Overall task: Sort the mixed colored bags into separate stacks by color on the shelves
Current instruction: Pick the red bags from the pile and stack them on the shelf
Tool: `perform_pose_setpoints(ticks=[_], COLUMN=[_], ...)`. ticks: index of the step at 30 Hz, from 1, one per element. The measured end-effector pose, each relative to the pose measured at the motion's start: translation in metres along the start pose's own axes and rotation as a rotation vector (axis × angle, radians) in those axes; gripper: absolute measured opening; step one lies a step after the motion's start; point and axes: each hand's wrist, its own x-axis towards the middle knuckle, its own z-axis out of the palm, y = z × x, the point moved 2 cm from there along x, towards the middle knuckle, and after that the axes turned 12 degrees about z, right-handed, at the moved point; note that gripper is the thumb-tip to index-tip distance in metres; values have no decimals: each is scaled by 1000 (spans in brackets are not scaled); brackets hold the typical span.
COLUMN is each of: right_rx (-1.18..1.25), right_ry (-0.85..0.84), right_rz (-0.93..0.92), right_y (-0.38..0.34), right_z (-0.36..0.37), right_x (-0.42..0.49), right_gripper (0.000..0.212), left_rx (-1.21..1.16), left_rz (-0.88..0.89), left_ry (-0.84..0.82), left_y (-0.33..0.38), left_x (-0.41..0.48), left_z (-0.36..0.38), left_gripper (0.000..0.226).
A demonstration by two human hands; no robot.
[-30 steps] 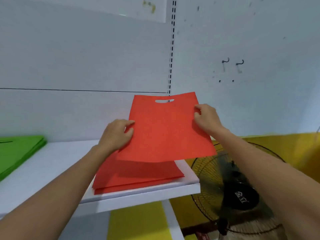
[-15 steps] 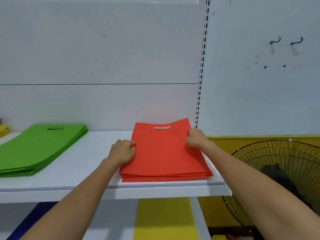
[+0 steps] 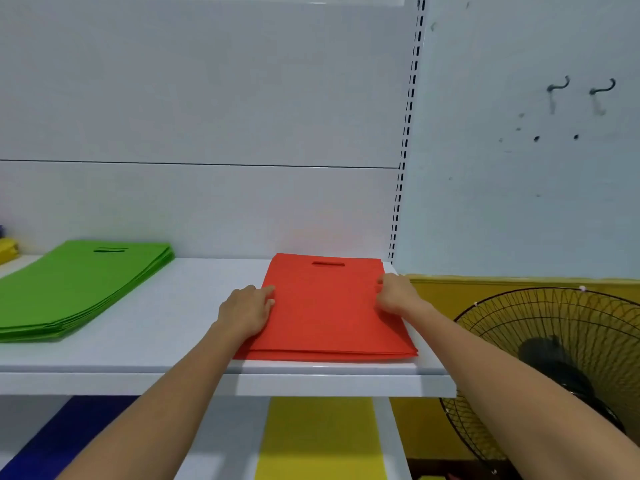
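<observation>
A stack of red bags [image 3: 329, 313] lies flat at the right end of the white shelf [image 3: 156, 344], handle slots toward the wall. My left hand [image 3: 247, 311] touches the stack's left edge with its fingers resting on the top bag. My right hand [image 3: 396, 296] rests against the right edge, fingers bent down over it. A stack of green bags [image 3: 76, 285] lies at the left of the same shelf. On the shelf below lie yellow bags [image 3: 318, 438] and blue bags [image 3: 69, 431], partly hidden by the upper shelf and my arms.
A standing fan [image 3: 561, 358] is just right of the shelf end, in front of a yellow wall band. Two hooks [image 3: 602, 88] stick out of the wall above it. A yellow object [image 3: 7, 249] shows at the far left edge. Bare shelf lies between the green and red stacks.
The red bag I held up in the air has come down onto the red stack and now lies flat. Both hands followed it down to the stack's side edges.
</observation>
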Motion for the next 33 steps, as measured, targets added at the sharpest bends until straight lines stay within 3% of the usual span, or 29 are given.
perform_pose_setpoints(ticks=[4, 10, 16, 21, 29, 33], right_rx=[17, 164, 273, 338, 351, 390], right_ry=[68, 123, -57, -163, -266, -290], right_rz=[-37, -314, -657, -885, -1088, -1098], right_y=[-1, -70, -197, -285, -410, -476], right_z=[-17, -35, -2, 18, 60, 74], right_x=[0, -18, -107, -183, -282, -315], right_gripper=[30, 52, 53, 50, 53, 52], left_rx=[-51, 8, 66, 54, 90, 82], left_rz=[-109, -278, -518, -624, -737, -732], left_ry=[146, 276, 303, 440, 497, 474], left_y=[1, -41, -101, -129, -212, -276], left_x=[-8, -75, -204, -287, -373, -397], left_z=[-17, -58, -97, -126, -157, -181], left_gripper=[45, 38, 38, 34, 36, 38])
